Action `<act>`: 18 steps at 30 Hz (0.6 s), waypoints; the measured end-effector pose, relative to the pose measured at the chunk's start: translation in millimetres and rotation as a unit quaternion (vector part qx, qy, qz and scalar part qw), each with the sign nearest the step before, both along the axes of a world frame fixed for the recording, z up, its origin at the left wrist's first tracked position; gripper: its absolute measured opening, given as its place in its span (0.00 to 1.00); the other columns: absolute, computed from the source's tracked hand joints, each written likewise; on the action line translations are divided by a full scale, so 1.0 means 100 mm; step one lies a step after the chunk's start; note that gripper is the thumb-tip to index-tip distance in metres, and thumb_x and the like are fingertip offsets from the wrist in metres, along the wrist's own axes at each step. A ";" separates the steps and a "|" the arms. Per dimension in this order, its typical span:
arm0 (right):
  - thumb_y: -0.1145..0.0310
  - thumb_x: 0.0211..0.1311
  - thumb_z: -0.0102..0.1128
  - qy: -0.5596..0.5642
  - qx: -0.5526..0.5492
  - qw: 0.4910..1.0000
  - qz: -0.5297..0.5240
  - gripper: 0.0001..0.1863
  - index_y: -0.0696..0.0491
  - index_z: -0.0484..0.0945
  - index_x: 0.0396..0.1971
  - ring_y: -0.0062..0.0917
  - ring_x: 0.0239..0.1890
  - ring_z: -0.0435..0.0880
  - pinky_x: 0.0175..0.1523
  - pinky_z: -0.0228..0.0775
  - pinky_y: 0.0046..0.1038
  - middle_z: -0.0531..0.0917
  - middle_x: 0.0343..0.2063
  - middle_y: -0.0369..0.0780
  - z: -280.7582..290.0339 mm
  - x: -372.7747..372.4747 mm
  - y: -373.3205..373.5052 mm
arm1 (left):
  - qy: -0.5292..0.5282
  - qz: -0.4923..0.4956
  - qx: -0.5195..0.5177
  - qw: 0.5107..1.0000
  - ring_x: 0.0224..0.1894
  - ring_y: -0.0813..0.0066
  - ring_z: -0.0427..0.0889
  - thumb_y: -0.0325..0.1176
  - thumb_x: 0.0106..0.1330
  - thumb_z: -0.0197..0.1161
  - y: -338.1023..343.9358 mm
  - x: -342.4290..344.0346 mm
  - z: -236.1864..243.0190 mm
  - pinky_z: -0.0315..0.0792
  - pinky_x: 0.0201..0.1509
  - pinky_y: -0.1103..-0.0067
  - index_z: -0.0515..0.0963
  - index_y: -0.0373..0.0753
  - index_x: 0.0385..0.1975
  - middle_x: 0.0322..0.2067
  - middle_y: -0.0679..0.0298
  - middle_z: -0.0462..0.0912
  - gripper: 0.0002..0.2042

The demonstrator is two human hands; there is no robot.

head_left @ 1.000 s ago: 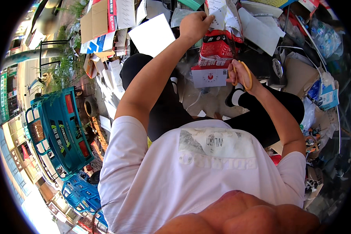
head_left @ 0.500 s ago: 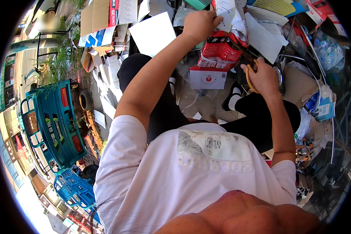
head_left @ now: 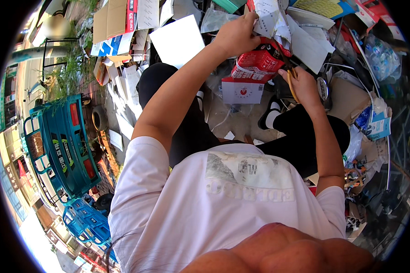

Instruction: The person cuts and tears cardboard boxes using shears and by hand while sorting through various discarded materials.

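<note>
My left hand (head_left: 238, 35) is closed on the upper edge of a red and white printed package (head_left: 256, 63), whose top is cut or folded open. Yellow-handled scissors (head_left: 292, 86) are gripped in my right hand (head_left: 304, 87), just right of the package. Their dark blades reach up to its right side, and I cannot make out exactly where the tips lie. Directly beneath the red part is a white panel with a red mark (head_left: 242, 93); whether it belongs to the same package I cannot tell. White crumpled paper (head_left: 269, 18) stands above, between my hands.
A white sheet (head_left: 177, 40) and a stack of flattened cardboard (head_left: 115, 20) lie to the left. Paper and card (head_left: 307, 43) are heaped at the far right, near clear plastic bottles (head_left: 381, 57). A teal cargo vehicle (head_left: 64, 145) stands at the left.
My left hand has shifted slightly down along the package edge. The scissor handles have drawn closer together, and my right hand has moved a little with them.
</note>
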State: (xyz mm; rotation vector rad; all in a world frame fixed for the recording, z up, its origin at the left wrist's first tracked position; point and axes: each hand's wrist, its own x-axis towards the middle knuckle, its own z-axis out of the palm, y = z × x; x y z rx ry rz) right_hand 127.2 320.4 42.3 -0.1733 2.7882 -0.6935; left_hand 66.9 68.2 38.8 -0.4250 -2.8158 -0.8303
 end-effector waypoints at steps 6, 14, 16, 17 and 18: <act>0.42 0.58 0.65 -0.284 -0.237 0.923 -0.109 0.30 0.59 0.73 0.24 0.26 0.20 0.76 0.31 0.70 0.35 0.68 0.14 0.36 0.05 -0.10 0.03 | 0.090 -0.038 -0.080 0.992 0.39 0.53 0.84 0.30 0.61 0.61 0.00 0.02 -0.06 0.80 0.39 0.66 0.70 0.44 0.60 0.51 0.52 0.76 0.24; 0.45 0.56 0.66 0.026 0.081 0.996 0.033 0.27 0.57 0.75 0.30 0.41 0.28 0.83 0.35 0.73 0.37 0.82 0.24 0.45 0.36 -0.01 0.08 | 0.179 -0.049 -0.181 0.966 0.44 0.57 0.85 0.32 0.63 0.62 -0.04 -0.10 -0.28 0.81 0.41 0.70 0.70 0.43 0.59 0.54 0.53 0.78 0.23; 0.46 0.56 0.67 0.050 0.117 0.991 0.034 0.26 0.57 0.75 0.30 0.44 0.30 0.85 0.36 0.75 0.39 0.84 0.26 0.47 0.42 0.03 0.07 | 0.192 -0.058 -0.181 0.963 0.43 0.57 0.86 0.31 0.62 0.62 -0.03 -0.11 -0.29 0.81 0.40 0.71 0.70 0.44 0.59 0.53 0.53 0.78 0.23; 0.46 0.55 0.67 0.064 0.131 0.989 0.036 0.26 0.58 0.75 0.30 0.45 0.30 0.85 0.37 0.76 0.40 0.84 0.26 0.48 0.44 0.04 0.07 | 0.198 -0.063 -0.181 0.961 0.42 0.57 0.86 0.31 0.61 0.62 -0.03 -0.12 -0.29 0.81 0.40 0.71 0.70 0.44 0.59 0.53 0.53 0.78 0.23; 0.46 0.55 0.66 0.080 0.145 0.986 0.037 0.26 0.58 0.75 0.30 0.45 0.30 0.85 0.37 0.76 0.41 0.84 0.26 0.49 0.46 0.05 0.06 | 0.198 -0.066 -0.175 0.962 0.42 0.57 0.86 0.31 0.61 0.62 -0.03 -0.12 -0.28 0.81 0.39 0.71 0.70 0.44 0.57 0.52 0.53 0.79 0.23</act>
